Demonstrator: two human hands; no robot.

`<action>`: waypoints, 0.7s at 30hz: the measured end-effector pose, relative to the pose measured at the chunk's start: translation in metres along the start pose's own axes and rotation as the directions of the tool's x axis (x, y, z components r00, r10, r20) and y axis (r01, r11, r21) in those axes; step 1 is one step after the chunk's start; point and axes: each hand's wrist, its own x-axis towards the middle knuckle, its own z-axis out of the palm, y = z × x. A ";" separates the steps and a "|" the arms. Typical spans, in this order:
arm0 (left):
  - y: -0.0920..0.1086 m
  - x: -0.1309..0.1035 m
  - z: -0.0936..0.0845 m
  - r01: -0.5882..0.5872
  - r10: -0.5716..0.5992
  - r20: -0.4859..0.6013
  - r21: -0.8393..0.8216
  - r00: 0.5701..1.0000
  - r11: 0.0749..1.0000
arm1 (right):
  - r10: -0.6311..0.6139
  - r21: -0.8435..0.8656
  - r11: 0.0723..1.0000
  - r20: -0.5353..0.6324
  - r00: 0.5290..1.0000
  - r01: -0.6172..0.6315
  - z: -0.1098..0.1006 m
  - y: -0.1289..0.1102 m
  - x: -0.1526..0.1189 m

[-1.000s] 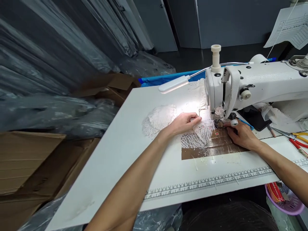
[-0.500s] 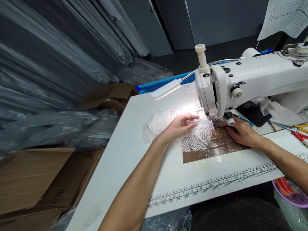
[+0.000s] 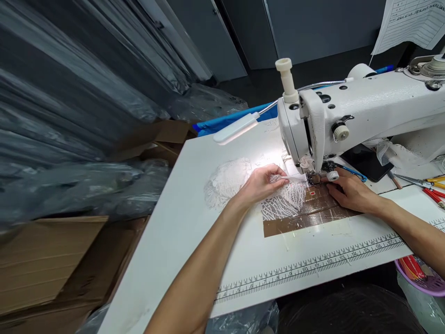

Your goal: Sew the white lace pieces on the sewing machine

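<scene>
White lace fabric (image 3: pixel 285 202) lies on the brown taped plate left of the presser foot of a white sewing machine (image 3: pixel 375 106). My left hand (image 3: pixel 266 183) pinches the edge of the lace between thumb and fingers, just left of the needle area. More lace (image 3: pixel 225 181) lies bunched on the table beyond my left wrist. On the right side of the foot, my right hand (image 3: pixel 344 188) rests near the small white knob, fingers bent; its fingertips are partly hidden behind the machine parts.
A lamp (image 3: pixel 236 128) lights the table (image 3: pixel 174 222). Scissors (image 3: pixel 413 180), red-handled tool (image 3: pixel 433 197) and a black phone (image 3: pixel 370 162) lie at the right. Cardboard boxes (image 3: pixel 45 260) stand left, a purple basket (image 3: pixel 431 284) below right. A printed ruler (image 3: pixel 313 269) runs along the front edge.
My left hand's fingers have closed together on the lace edge. My right hand has stayed at the foot. The camera view has shifted slightly.
</scene>
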 end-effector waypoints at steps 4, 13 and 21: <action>-0.006 0.004 0.004 -0.266 0.291 -0.114 0.196 0.950 0.944 | -0.020 -0.024 1.000 0.012 1.000 0.021 -0.001 0.000 -0.001; -0.012 0.009 0.009 -0.566 0.777 0.016 0.695 0.629 0.444 | -0.070 -0.048 0.996 0.040 0.997 0.072 -0.002 -0.003 -0.002; -0.009 0.009 0.009 -0.540 0.779 0.006 0.724 0.627 0.429 | -0.117 -0.061 0.991 0.027 0.993 0.118 -0.003 -0.005 -0.004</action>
